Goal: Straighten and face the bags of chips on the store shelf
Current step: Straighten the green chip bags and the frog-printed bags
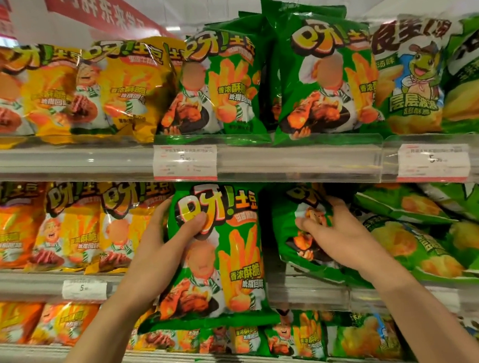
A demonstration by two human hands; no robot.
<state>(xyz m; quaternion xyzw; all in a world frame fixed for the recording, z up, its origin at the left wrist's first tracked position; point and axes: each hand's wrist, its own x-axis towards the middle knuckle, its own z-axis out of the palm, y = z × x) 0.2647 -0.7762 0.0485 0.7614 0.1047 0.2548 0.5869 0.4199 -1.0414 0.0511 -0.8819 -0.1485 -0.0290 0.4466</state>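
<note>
On the second shelf, my left hand (165, 241) grips the upper left side of an upright green chip bag (234, 258), thumb across its front. It hangs out past the shelf edge. Just to its right, my right hand (336, 230) holds a second green bag (293, 234) that sits deeper in the shelf, tilted and slumped, its top in shadow under the shelf above. My fingers curl over its front near the top.
The top shelf (288, 159) carries upright green bags (330, 76) and yellow bags (133, 89), with price tags (185, 161) on its rail. Orange and yellow bags (70, 229) fill the left. Green bags (414, 246) lie tilted at the right. Lower shelves hold more bags.
</note>
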